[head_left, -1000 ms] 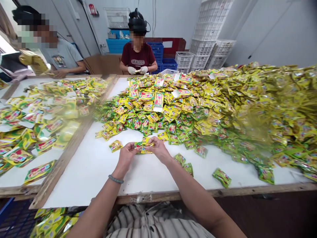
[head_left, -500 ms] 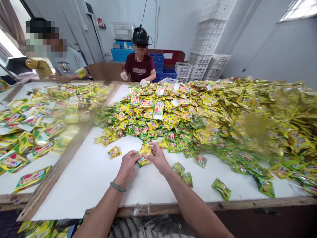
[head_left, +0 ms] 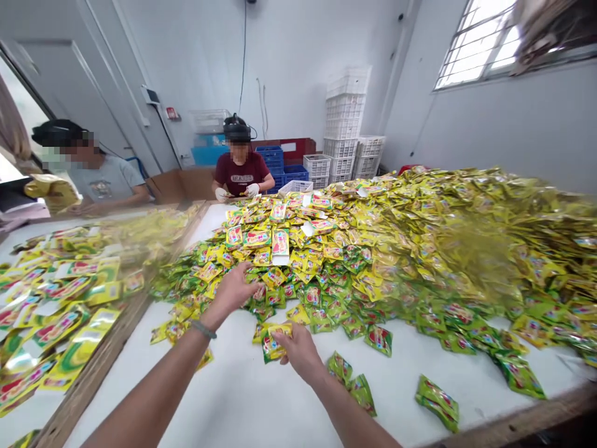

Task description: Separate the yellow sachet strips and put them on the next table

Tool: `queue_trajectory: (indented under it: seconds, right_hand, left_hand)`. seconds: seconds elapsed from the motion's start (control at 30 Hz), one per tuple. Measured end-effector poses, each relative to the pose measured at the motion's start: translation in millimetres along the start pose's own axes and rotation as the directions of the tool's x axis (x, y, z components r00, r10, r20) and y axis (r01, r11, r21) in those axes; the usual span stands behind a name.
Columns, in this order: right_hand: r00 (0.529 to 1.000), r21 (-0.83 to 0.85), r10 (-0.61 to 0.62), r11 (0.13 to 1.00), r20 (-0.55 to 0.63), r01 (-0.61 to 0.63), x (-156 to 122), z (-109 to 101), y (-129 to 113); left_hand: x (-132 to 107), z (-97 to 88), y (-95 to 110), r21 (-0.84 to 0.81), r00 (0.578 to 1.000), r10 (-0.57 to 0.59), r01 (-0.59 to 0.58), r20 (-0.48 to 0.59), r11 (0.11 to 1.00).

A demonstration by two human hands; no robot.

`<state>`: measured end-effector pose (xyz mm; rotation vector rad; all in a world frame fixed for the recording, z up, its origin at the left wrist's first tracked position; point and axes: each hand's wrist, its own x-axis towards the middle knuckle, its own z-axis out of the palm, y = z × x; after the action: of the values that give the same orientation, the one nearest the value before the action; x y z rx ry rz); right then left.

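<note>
A big heap of small green and yellow sachets (head_left: pixel 373 249) covers the white table (head_left: pixel 261 404). My left hand (head_left: pixel 233 289) reaches forward onto the near edge of the heap, fingers curled down among the sachets. My right hand (head_left: pixel 298 348) is nearer to me, low over the table. It pinches a small stack of yellow-green sachets (head_left: pixel 273 342). A bead bracelet (head_left: pixel 204 328) is on my left wrist.
Loose sachets (head_left: pixel 436 401) lie near the table's front edge. A second table (head_left: pixel 60 298) at left, past a wooden rail, holds larger packets. One person in a maroon shirt (head_left: pixel 242 174) works at the far end, another (head_left: pixel 97 180) at left. White and blue crates (head_left: pixel 345 130) stand behind.
My hands were together on the small stack. The left hand has let go and stretched forward into the heap; the right keeps the stack. The camera has tilted up.
</note>
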<state>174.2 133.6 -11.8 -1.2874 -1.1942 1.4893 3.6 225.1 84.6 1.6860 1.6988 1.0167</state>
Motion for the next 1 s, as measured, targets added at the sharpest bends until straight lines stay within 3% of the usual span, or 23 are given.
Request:
queue_trajectory:
  seconds: [0.1, 0.17, 0.23, 0.33, 0.47, 0.57, 0.67, 0.77, 0.8, 0.87, 0.93, 1.0]
  right_hand:
    - [1.000, -0.007, -0.020, 1.000, -0.011, 0.020, 1.1, 0.7, 0.0]
    - [0.999, -0.010, -0.022, 1.000, -0.028, 0.021, 2.3, 1.6, 0.8]
    - [0.999, -0.002, -0.009, 1.000, -0.034, 0.009, 3.1, 2.3, 1.2]
    - [1.000, 0.057, 0.017, 0.998, -0.006, -0.017, 2.5, 2.7, -0.1]
    - [1.000, 0.042, 0.000, 0.999, 0.029, -0.001, 0.7, 3.1, -0.6]
    - [0.997, -0.011, -0.073, 0.997, -0.006, 0.073, 3.0, 2.0, 2.5]
    - [0.991, -0.045, -0.123, 0.992, -0.044, 0.121, 7.8, -1.5, 4.6]
    - [0.990, -0.027, -0.128, 0.992, -0.058, 0.127, 10.5, -6.2, 2.5]
    - [0.992, -0.007, -0.121, 0.993, -0.046, 0.121, 10.3, -7.5, 1.2]
    - [0.994, 0.071, -0.102, 0.992, 0.035, 0.100, 8.2, -8.7, -1.4]
    - [0.982, 0.156, -0.089, 0.986, 0.165, 0.063, 4.8, -7.4, -2.9]
    - [0.954, 0.188, -0.079, 0.982, 0.290, 0.024, 1.5, -4.2, -2.4]
  left_hand:
    - [66.6, -16.6, 17.6, 0.342, 0.981, 0.180, -0.148, -0.066, 0.928]
    - [98.0, -18.6, 20.8, 0.396, 0.979, 0.200, -0.167, -0.043, 0.903]
    - [114.9, -11.6, 18.1, 0.447, 0.974, 0.222, -0.213, 0.032, 0.869]
    - [114.8, 8.3, 9.9, 0.480, 0.952, 0.256, -0.305, 0.166, 0.822]
    - [83.7, 25.1, 0.3, 0.502, 0.927, 0.307, -0.376, 0.217, 0.779]
    - [48.0, 24.1, -7.3, 0.443, 0.928, 0.337, -0.371, 0.156, 0.816]
    - [4.7, 20.4, -17.7, 0.203, 0.959, 0.278, -0.283, 0.055, 0.937]
    - [-41.7, 20.9, -30.3, -0.216, 0.992, 0.069, -0.046, 0.102, 0.975]
    - [-56.4, 22.5, -34.3, -0.369, 0.990, -0.008, 0.059, 0.140, 0.928]
    - [-82.8, 27.8, -41.1, -0.621, 0.970, -0.147, 0.236, 0.192, 0.748]
    - [-103.3, 36.1, -45.5, -0.771, 0.949, -0.258, 0.301, 0.182, 0.562]
    - [-116.8, 45.8, -48.0, -0.847, 0.933, -0.325, 0.293, 0.152, 0.443]
